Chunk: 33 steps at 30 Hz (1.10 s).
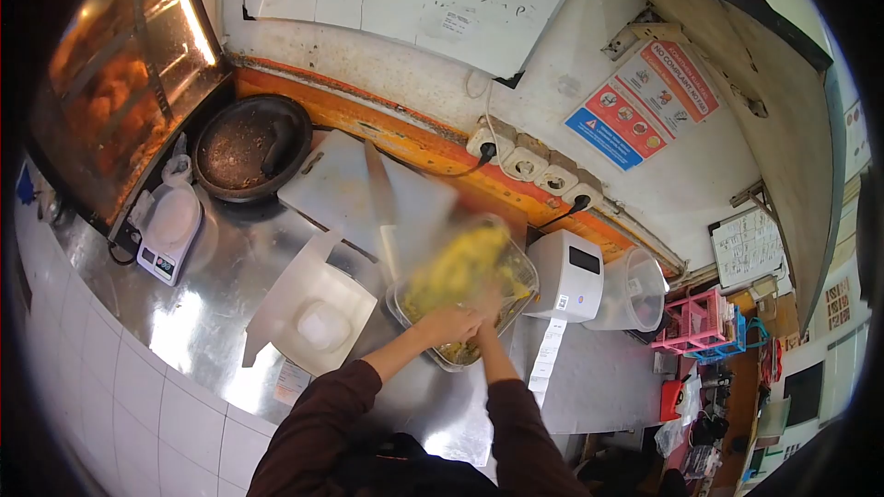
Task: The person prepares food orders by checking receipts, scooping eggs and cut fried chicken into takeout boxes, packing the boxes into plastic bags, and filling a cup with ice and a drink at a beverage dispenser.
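Both hands are close together over the near side of a clear plastic container point(531, 269) of yellow-green food point(460, 262). My left hand point(448, 323) has its fingers drawn together; whatever is between them is hidden. My right hand point(489, 311) reaches down into the container beside it, its fingers smeared and partly covered. A whitish blur lies over the food and the container's far side. To the left stands an open white paper box point(293, 336) with a round white mound point(324, 325), looking like rice, inside.
Behind are a white cutting board point(322, 186) with a knife point(378, 186) and a round dark pan or lid point(250, 147). A digital scale point(170, 230) stands left. A white label printer point(564, 276) and a clear tub point(630, 290) stand right, below wall sockets point(525, 165).
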Motion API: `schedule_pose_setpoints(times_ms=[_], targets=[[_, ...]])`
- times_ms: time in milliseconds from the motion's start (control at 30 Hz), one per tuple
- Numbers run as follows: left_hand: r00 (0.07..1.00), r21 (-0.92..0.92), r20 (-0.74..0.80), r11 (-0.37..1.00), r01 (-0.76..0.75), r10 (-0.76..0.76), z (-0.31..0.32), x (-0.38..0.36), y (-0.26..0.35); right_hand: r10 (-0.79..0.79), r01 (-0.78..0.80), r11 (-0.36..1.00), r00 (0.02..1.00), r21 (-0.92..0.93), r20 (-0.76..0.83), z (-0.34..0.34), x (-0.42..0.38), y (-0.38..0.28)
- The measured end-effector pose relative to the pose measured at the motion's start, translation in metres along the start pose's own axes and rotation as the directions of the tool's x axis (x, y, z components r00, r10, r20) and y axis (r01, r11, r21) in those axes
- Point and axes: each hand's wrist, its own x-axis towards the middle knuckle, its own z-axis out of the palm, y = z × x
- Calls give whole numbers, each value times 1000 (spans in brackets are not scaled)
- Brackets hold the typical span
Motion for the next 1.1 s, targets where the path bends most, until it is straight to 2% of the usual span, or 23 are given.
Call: schedule_pose_setpoints(times_ms=[33, 100, 167, 200, 267, 300, 367, 400, 467, 600, 667, 700, 767, 800, 833, 900, 967, 1000, 1067, 1100], targets=[[1000, -29, 5, 1000, 7, -7, -2, 0, 1, -205, 222, 969, 967, -107, 154, -21, -4, 19], [1000, -72, 6, 997, 19, -18, 0, -2, 2, -366, 440, 879, 871, -186, 329, -50, -22, 30], [997, -48, 71, 998, 33, -30, 4, -7, -2, -406, 470, 859, 866, -202, 291, -77, -41, 22], [997, -52, 72, 998, 37, -33, 4, -6, -2, -403, 468, 860, 867, -203, 295, -85, -48, 15], [996, -82, 95, 997, 7, 1, 1, -9, -5, -191, 264, 912, 951, -313, 244, -94, -65, 1], [995, -84, 99, 996, 12, -3, 2, -10, -6, -186, 261, 913, 950, -312, 249, -100, -68, -6], [979, -86, 200, 995, 53, -35, 5, -11, -7, -105, 111, 969, 994, -220, 40, -108, -68, -17], [979, -93, 203, 994, 54, -34, 4, -10, -5, -98, 105, 969, 994, -224, 41, -101, -65, -12], [987, -35, 153, 998, 53, -47, -2, -6, -1, -201, 205, 957, 979, -208, 40, -79, -59, -1], [992, -68, 121, 997, 31, -23, -3, -8, -3, -242, 237, 962, 970, -133, -25, -75, -60, -1], [987, -91, 161, 995, 33, -18, 13, -17, -12, -341, 440, 816, 891, -376, 301, -64, -53, 14], [986, -95, 163, 995, 28, -12, 13, -15, -10, -336, 434, 818, 894, -379, 297, -62, -48, 16], [989, -108, 139, 992, 59, -44, 10, -14, -7, -532, 685, 678, 707, -265, 465, -56, -35, 16], [989, -109, 144, 992, 58, -42, 14, -17, -8, -530, 682, 683, 710, -263, 464, -56, -28, 12], [985, -80, 158, 994, 75, -62, 19, -20, -11, -598, 776, 603, 592, -183, 540, -59, -19, 6], [982, -50, 170, 995, 90, -80, 21, -21, -12, -654, 853, 514, 460, -94, 601, -69, -9, 6], [971, -103, 214, 987, 127, -103, 5, -10, -5, -765, 838, 504, 320, 210, 559, -81, -2, 15], [972, -104, 211, 987, 127, -102, 1, -7, -3, -764, 839, 503, 320, 208, 560, -81, -1, 22], [985, -118, 152, 988, 97, -79, -7, -4, 2, -639, 909, 410, 225, 78, 735, -80, -7, 39], [985, -118, 154, 988, 100, -81, -10, -3, 3, -639, 908, 411, 224, 81, 736, -85, -12, 38]])
